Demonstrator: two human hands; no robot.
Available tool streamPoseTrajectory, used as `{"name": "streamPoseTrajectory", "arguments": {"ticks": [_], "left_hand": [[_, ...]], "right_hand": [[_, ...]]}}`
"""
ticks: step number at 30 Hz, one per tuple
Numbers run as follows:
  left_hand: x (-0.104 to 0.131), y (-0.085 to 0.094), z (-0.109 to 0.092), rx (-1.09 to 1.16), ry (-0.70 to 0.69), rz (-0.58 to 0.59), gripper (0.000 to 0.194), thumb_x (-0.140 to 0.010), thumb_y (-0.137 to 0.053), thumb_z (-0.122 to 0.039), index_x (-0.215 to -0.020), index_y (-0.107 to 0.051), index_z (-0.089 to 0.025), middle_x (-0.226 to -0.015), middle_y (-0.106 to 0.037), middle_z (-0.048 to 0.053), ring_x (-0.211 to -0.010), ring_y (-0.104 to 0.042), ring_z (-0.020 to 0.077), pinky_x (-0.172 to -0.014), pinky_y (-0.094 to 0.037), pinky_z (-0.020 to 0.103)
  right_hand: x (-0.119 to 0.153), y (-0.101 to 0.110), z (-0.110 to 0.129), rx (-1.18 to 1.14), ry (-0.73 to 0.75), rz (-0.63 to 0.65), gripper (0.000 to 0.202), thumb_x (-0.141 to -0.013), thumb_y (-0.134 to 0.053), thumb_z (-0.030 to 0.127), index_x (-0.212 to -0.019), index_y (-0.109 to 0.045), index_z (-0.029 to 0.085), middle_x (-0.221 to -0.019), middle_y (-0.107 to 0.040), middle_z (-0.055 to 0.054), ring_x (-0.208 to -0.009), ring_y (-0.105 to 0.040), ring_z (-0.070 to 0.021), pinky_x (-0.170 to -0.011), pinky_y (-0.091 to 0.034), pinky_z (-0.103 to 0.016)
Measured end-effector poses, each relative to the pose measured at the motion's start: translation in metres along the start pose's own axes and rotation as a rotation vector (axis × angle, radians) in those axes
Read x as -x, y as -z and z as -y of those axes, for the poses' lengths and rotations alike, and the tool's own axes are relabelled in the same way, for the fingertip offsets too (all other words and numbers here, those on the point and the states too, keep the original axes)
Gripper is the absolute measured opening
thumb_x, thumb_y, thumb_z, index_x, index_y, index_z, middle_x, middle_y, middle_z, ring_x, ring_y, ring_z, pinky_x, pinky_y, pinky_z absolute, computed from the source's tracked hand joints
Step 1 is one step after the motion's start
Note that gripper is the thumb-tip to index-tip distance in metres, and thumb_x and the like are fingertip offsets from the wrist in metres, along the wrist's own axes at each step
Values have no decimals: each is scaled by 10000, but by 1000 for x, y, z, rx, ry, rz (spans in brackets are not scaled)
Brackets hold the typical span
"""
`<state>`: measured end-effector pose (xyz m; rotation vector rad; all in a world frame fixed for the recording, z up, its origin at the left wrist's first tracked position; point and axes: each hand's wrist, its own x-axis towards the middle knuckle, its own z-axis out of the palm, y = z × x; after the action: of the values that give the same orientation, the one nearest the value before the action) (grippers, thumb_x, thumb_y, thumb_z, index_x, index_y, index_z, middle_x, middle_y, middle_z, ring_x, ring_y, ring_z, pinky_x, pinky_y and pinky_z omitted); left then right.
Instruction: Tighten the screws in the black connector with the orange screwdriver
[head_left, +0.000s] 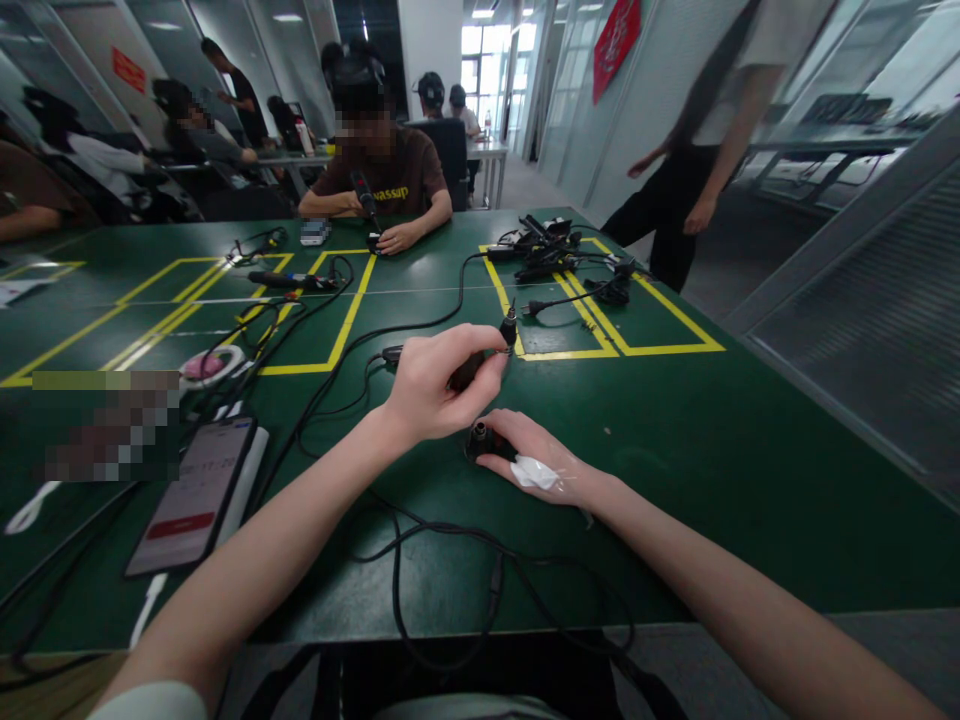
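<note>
My left hand point(450, 380), raised over the green table point(675, 480), has its thumb and forefinger pinched together around a dark object, mostly hidden by the fingers. Just past the fingertips a black pointed tool tip point(510, 325) points upward. Nearer to me, my right hand point(529, 455) rests on the table with its thumb and forefinger around a small black cylindrical part point(480, 436). White tape point(536, 472) sits on the back of that hand.
Black cables point(450, 530) loop across the table's front. A phone point(199, 490) lies at left. Black tools and plugs point(544, 245) are piled at the back right near yellow tape. Opposite sits a person point(390, 175); another person point(720, 130) stands at right.
</note>
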<state>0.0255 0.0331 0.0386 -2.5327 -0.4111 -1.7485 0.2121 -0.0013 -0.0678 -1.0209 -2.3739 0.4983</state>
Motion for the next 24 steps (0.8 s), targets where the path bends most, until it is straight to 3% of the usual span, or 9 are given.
{"name": "streamPoseTrajectory", "arguments": {"ticks": [7,13,24], "left_hand": [[4,3,2,84,21,42,184,-999,-432,-221,-1037,-606,-173,-657,-609,-39,-507,-536,83,-524,-436,211],[3,2,1,16,14,36,185,-967,-465,-180,-1057,-626,-167,-758,-705,-5,-541,-581,80,-539,-451,205],[1,2,1,-45,-36,17,168,-935,-498,-142,-1012,-643,-174,-729,-676,-12,-534,-558,76,-528,-438,203]], "right_hand": [[0,1,2,-3,23,-7,256,-955,-688,285,-1165,-597,170,-1056,-694,-107,-913,-645,-257,-830,-526,-415],[0,2,2,3,-7,7,265,-962,-679,308,-1180,-605,178,-1053,-696,-104,-912,-646,-259,-839,-524,-427],[0,3,2,-10,-6,8,259,-959,-683,306,-1174,-604,185,-1054,-695,-99,-919,-640,-253,-838,-522,-413]]}}
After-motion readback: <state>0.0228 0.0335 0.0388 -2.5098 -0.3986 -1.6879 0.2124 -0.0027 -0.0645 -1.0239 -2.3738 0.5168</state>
